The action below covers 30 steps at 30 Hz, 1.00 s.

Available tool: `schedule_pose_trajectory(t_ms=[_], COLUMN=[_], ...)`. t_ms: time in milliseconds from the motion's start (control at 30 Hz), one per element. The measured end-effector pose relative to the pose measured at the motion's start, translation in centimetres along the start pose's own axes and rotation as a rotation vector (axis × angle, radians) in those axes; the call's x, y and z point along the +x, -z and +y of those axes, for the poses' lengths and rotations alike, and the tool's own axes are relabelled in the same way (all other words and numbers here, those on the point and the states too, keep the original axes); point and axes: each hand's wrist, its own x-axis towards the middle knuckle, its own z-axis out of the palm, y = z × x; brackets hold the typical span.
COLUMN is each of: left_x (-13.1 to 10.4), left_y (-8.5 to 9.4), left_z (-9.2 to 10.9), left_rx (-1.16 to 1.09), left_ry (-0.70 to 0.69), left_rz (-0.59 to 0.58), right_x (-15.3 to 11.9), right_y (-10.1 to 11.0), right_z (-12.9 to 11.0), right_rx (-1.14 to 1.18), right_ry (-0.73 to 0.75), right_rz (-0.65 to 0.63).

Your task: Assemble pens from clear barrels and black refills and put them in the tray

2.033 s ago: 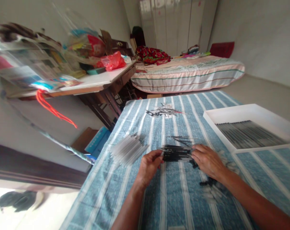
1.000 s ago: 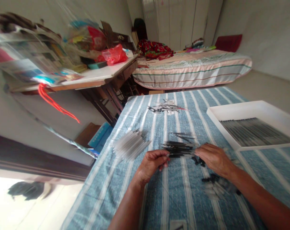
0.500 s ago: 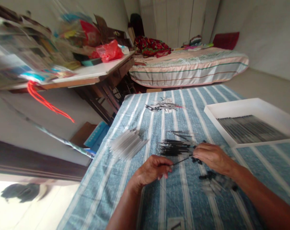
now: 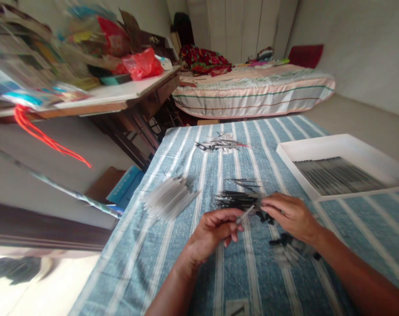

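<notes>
My left hand point(image 4: 219, 228) is closed in a pinch on a thin, pale pen barrel point(image 4: 247, 213), whose free end slants up to the right. Close by, my right hand point(image 4: 289, 215) has its thumb and fingers pressed together at the right end of a pile of black pen refills point(image 4: 235, 199). Whatever sits between those fingertips is hidden. Small black pieces point(image 4: 267, 218) lie under the right fingers. Below the right wrist are more black caps point(image 4: 280, 240) and clear, cap-like pieces point(image 4: 286, 256), blurred.
A bundle of whitish tubes point(image 4: 171, 197) rests on the striped tablecloth point(image 4: 199, 281) to the left. At right, a white box point(image 4: 313, 145) holds a row of dark-filled pens point(image 4: 337, 175). Farther back lies a loose heap of thin sticks point(image 4: 221, 144). A cluttered desk point(image 4: 120, 103) stands left.
A dark thin rod stretched between both hands before; now a pale barrel shows in my left hand, tilted upward, apart from my right fingertips. The camera view has shifted slightly.
</notes>
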Motion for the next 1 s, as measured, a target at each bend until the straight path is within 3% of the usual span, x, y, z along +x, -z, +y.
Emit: schedule_pose_trajectory(t_ms=[133, 300, 500, 633, 767, 933, 1000], left_x=[-0.1, -0.3, -0.3, -0.1, -0.1, 0.1, 0.1], left_y=[-0.1, -0.3, -0.1, -0.1, -0.2, -0.5, -0.6], left_z=[0.4, 0.7, 0.5, 0.2, -0.1, -0.5, -0.6], left_rx=[-0.175, -0.268, -0.239, -0.234, -0.213, -0.178, -0.152], left_ry=[-0.097, -0.12, -0.083, -0.069, -0.052, -0.019, -0.005], left_rz=[-0.02, -0.036, -0.068, -0.122, -0.127, -0.125, -0.115], right_x=[-0.3, -0.6, -0.4, -0.4, -0.4, -0.2, -0.2], right_y=[0.5, -0.3, -0.9, -1.1, -1.0, -0.7, -0.8], right_z=[1.0, 0.3, -0.3, -0.5, -0.9, -2.1, -2.5], right_rx=[-0.164, -0.319, -0.428, -0.432, -0.136, 0.59, 0.825], right_ry=[0.028, 0.025, 0.015, 0.044, -0.079, -0.498, -0.586], right_rz=[-0.257, -0.535, -0.611, -0.597, -0.39, -0.223, -0.189])
